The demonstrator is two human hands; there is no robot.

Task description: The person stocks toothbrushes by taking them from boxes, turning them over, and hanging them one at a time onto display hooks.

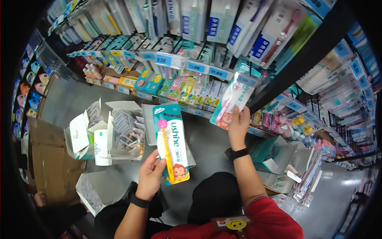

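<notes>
My left hand is closed on a teal-and-white blister pack that holds a yellow toothbrush and carries a cartoon monkey near its bottom. The pack is upright in front of me, over an open carton. Farther right, my right hand pinches the lower part of a second toothbrush pack, with a pink brush and a cartoon bear. Its top overlaps a hook and a blue price tag on the shelf rack. Dark bands circle both wrists.
Packed toothbrushes hang on hooks above, with small boxes on the shelf below. Open white cartons and a brown cardboard box stand at left. A teal carton sits at right. Another person's hand shows at far left.
</notes>
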